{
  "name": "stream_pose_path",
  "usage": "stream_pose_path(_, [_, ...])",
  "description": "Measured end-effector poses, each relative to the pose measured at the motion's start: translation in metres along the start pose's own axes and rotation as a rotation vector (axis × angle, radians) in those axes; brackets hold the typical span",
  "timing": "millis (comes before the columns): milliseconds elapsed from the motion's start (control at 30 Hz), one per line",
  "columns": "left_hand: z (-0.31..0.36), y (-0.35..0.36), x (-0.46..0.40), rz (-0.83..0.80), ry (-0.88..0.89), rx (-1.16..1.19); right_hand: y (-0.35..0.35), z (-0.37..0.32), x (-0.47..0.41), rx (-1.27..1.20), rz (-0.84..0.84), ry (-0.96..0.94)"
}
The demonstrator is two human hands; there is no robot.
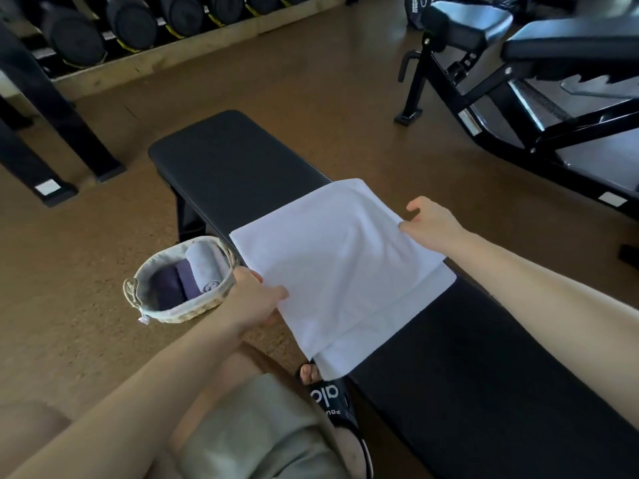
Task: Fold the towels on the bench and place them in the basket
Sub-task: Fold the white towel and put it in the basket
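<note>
A white towel (340, 264) lies folded over across the black padded bench (235, 167), its lower layer sticking out toward me and hanging off the near side. My left hand (254, 299) pinches the towel's left edge beside the basket. My right hand (428, 224) grips the towel's right edge at the far side of the bench. A woven basket (152, 307) with a pale lining stands on the floor left of the bench, holding a rolled light towel (204, 262) and folded purple towels (173, 288).
A dumbbell rack (114, 32) runs along the back left. Black machine frames stand at the far left (52, 133) and right (518, 98). My knee in pale shorts (256, 426) and a sandalled foot (332, 399) sit close to the bench's near side. Brown floor surrounds everything.
</note>
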State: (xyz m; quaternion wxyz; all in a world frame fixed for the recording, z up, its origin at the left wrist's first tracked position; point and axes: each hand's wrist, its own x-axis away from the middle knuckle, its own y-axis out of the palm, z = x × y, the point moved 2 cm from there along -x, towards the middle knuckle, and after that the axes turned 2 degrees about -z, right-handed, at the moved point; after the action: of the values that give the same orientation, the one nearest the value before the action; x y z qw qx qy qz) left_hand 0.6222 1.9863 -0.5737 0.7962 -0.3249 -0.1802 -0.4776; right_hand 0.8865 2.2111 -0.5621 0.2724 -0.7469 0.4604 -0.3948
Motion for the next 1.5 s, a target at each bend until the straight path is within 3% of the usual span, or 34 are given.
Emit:
stream_pose_path(200, [-0.026,0.026,0.033,-0.054,-0.018,0.206,-0.004,0.025,0.026,0.05,0.024,0.023])
stream_pose_path(400, [-0.023,0.022,0.051,0.054,0.096,0.207,-0.021,0.014,0.043,-0.072,0.169,-0.06])
stream_pose_path(500, [-0.027,0.019,0.059,0.007,0.12,0.179,-0.025,0.022,0.055,-0.066,0.205,-0.088])
stream_pose_path(667, [-0.046,0.042,0.064,-0.096,0.014,0.062,-0.006,0.05,0.073,0.009,0.1,0.011])
stream_pose_path(933, [-0.059,0.057,0.068,-0.166,-0.162,0.288,-0.006,0.057,0.085,0.015,0.111,0.026])
stream_pose_path(1133, [-0.062,0.057,0.075,-0.151,-0.155,0.433,-0.013,0.059,0.087,-0.05,0.216,-0.031])
stream_pose_path(1267, [-0.061,0.065,0.085,-0.165,-0.168,0.306,-0.004,0.059,0.091,0.1,0.15,-0.048])
stream_pose_path(1500, [-0.072,0.077,0.077,-0.223,-0.261,0.334,-0.004,0.057,0.093,0.156,0.133,-0.025])
